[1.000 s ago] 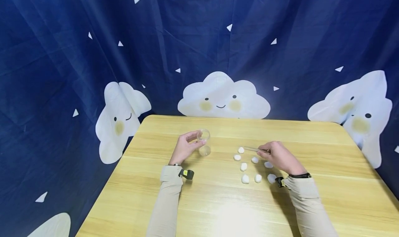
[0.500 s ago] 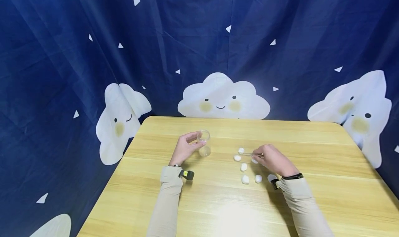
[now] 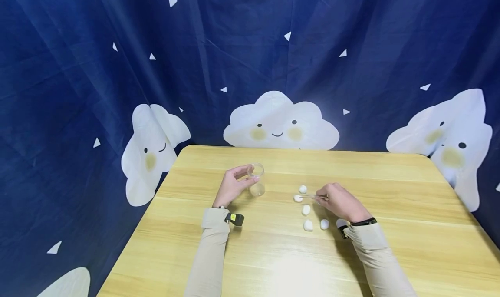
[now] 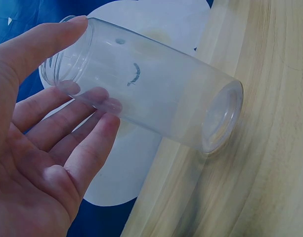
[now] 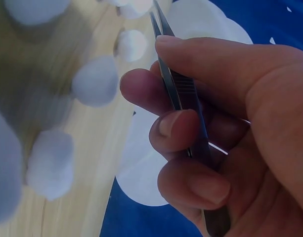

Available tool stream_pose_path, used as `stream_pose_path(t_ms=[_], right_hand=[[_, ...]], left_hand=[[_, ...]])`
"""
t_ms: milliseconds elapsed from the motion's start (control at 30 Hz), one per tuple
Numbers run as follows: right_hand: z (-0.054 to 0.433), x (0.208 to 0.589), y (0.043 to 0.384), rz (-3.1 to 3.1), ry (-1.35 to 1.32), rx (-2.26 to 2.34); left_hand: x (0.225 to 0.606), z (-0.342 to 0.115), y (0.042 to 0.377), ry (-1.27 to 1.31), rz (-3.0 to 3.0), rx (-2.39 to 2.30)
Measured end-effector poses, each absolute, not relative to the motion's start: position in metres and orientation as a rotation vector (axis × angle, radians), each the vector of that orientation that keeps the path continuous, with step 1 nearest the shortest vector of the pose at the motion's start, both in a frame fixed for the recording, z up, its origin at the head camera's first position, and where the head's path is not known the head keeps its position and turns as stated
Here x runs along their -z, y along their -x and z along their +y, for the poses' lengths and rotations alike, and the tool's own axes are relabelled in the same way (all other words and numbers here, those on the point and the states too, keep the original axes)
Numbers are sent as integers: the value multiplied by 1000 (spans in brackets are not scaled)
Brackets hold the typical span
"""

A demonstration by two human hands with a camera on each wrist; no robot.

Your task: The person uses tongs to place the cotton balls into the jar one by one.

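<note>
My left hand (image 3: 244,177) grips a clear empty jar (image 3: 256,178), thumb and fingers round its mouth end. In the left wrist view the jar (image 4: 151,103) leans with its base on the wooden table (image 4: 270,148). My right hand (image 3: 324,198) pinches metal tweezers (image 3: 311,196) between thumb and fingers. The tweezers (image 5: 178,94) point left, and their tips reach a white cotton ball (image 3: 298,198). I cannot tell whether the tips pinch it. Several more cotton balls (image 3: 306,209) lie around it, blurred in the right wrist view as cotton balls (image 5: 95,80).
The wooden table (image 3: 273,262) has its far edge against a dark blue curtain with white cloud faces (image 3: 279,123). One cotton ball (image 3: 341,222) is half hidden under my right wrist. Both arms wear beige sleeves (image 3: 212,245).
My right hand has moved left and slightly nearer with the tweezers, whose tips went from the farthest cotton ball to the leftmost one. The left hand and jar stayed still.
</note>
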State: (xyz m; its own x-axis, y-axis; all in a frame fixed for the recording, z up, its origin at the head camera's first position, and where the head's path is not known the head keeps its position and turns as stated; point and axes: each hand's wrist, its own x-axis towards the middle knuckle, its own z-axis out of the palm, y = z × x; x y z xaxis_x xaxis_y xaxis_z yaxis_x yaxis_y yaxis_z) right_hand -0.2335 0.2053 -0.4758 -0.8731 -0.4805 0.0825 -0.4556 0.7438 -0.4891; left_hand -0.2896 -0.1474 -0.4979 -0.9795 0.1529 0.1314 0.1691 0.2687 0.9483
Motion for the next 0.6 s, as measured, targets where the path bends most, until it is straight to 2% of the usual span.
stream_pose_path(t_ms=[600], right_hand=[[202, 475, 230, 2962, 792, 709]], left_hand=[[497, -148, 288, 333, -2484, 1856]])
